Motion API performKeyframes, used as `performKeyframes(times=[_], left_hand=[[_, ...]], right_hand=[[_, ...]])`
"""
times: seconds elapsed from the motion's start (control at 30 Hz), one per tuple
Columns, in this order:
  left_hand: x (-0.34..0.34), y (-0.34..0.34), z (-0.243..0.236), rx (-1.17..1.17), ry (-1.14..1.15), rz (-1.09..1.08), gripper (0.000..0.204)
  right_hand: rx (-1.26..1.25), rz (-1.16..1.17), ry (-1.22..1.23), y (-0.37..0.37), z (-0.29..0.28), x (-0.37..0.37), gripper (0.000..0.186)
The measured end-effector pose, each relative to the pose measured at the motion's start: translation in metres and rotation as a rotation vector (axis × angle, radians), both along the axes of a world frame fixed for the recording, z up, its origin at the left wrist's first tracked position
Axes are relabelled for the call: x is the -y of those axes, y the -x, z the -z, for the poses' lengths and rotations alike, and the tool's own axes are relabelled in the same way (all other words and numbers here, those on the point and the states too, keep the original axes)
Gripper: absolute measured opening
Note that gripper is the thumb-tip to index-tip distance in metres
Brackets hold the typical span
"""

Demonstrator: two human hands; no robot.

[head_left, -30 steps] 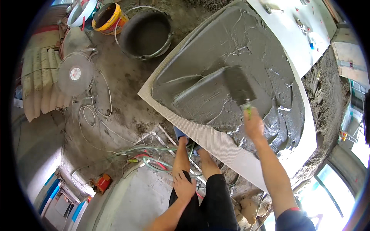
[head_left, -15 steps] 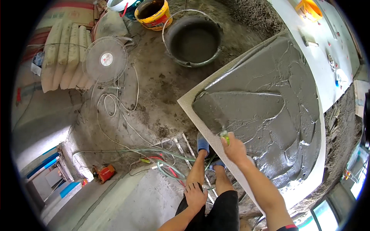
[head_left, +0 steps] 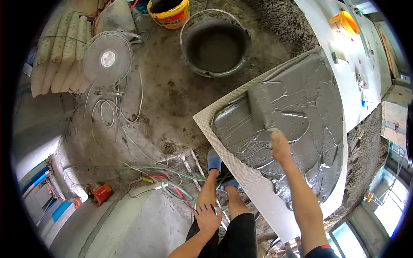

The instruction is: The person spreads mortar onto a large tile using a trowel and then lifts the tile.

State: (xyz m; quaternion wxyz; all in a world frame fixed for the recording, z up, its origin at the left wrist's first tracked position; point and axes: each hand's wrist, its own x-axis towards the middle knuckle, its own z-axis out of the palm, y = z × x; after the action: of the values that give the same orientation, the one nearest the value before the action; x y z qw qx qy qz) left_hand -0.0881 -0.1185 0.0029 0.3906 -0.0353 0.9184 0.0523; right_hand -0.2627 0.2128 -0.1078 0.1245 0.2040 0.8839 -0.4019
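My right hand [head_left: 280, 148] is closed round the handle of a trowel, whose mortar-coated blade [head_left: 259, 107] lies on wet grey mortar [head_left: 316, 99]. Ridges and smooth patches mark this mortar, which covers most of a large slab, seemingly a tile [head_left: 247, 174], with a textured pale back. Bare strips of the slab show along its near left edge and lower corner. Against my knee, my left hand [head_left: 208, 218] rests with fingers spread, holding nothing.
Beyond the slab stands a wide dark tub [head_left: 215, 47] of grey mix, near a yellow bucket [head_left: 171, 15]. A fan [head_left: 107, 60], loose cables and stacked sacks [head_left: 58, 56] occupy the left. A hose [head_left: 180, 193] lies by my feet. A white panel [head_left: 348, 77] holds small tools.
My right hand has carried the trowel away from the slab's near left edge, farther over the mortar. The blade has turned more lengthwise. My left hand stays on my knee; the view shifts slightly.
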Motion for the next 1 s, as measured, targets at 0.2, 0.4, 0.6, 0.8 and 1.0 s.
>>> performKeyframes(times=[0.2,0.4,0.6,0.8,1.0], left_hand=[[0.003,0.007,0.000,-0.030,-0.011,-0.001,0.050],[0.007,0.006,-0.001,-0.016,-0.018,0.008,0.053],[0.008,0.005,0.002,0.018,-0.019,-0.035,0.054],[0.009,0.005,0.004,0.004,-0.018,0.025,0.054],[0.009,0.012,-0.002,0.062,0.016,0.111,0.059]], right_hand=[[0.271,0.010,0.156,0.000,-0.051,0.093,0.038],[0.286,-0.089,0.216,-0.018,-0.049,0.146,0.037],[0.375,-0.125,0.196,-0.034,-0.043,0.197,0.041],[0.397,-0.065,0.411,-0.041,-0.056,0.204,0.041],[0.310,-0.073,0.226,-0.053,-0.049,0.203,0.043]])
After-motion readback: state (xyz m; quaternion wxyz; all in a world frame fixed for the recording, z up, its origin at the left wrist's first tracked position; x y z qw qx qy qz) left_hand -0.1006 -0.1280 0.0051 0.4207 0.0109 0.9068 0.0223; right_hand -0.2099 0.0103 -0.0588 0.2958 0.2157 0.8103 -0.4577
